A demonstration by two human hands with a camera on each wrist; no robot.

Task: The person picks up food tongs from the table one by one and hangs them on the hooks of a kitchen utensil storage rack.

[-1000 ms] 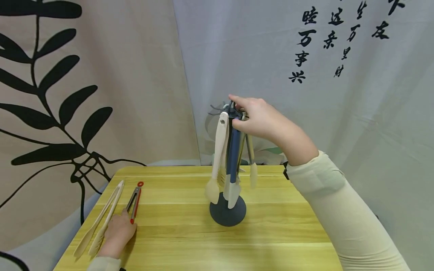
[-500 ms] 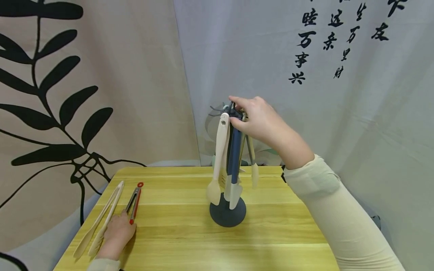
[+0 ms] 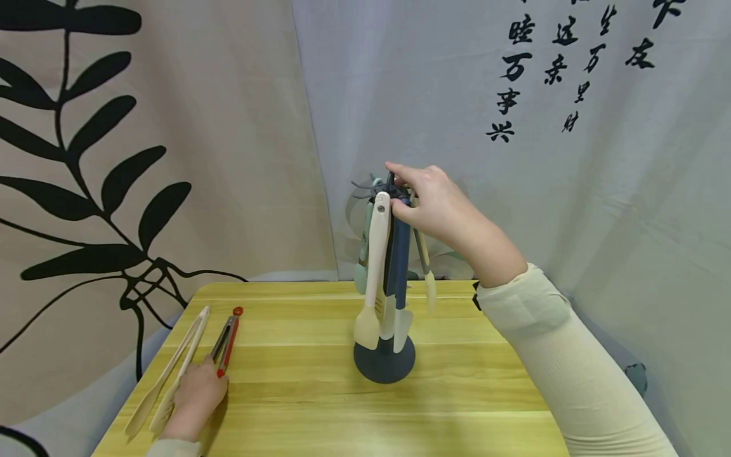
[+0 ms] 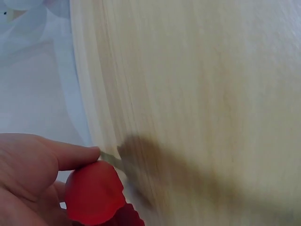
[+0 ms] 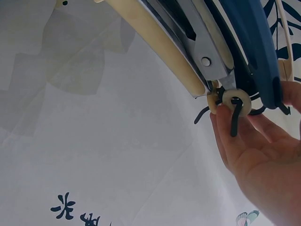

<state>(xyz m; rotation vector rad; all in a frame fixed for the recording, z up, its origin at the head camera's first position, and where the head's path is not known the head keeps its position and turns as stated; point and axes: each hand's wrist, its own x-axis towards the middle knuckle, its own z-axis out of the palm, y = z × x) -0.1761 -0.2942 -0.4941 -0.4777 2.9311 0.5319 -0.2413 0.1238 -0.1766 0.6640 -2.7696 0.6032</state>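
Note:
In the head view, a dark utensil stand (image 3: 384, 367) rises near the table's middle, hung with several kitchen tools. My right hand (image 3: 436, 200) grips its hooked top, thumb in front and fingers behind. A cream-headed spoon (image 3: 367, 327) faces me, beside a spatula with a blue handle (image 3: 403, 254). Behind the spoon a pale green utensil (image 3: 363, 254) shows partly. Black hooks (image 5: 236, 117) poke out between my fingers in the right wrist view. At the left, my left hand (image 3: 200, 393) holds red-tipped metal tongs (image 3: 230, 346); one red tip (image 4: 94, 193) lies against the fingers.
Long beige tongs (image 3: 183, 362) lie just left of my left hand, along the table's left edge. The wooden table (image 3: 297, 406) backs onto a curtain (image 3: 245, 127) printed with leaves and writing.
The hanging tools have turned round the stand: the spoon and blue-handled spatula have swung right, and the pale green utensil has come into view. The left hand has barely moved with its tongs.

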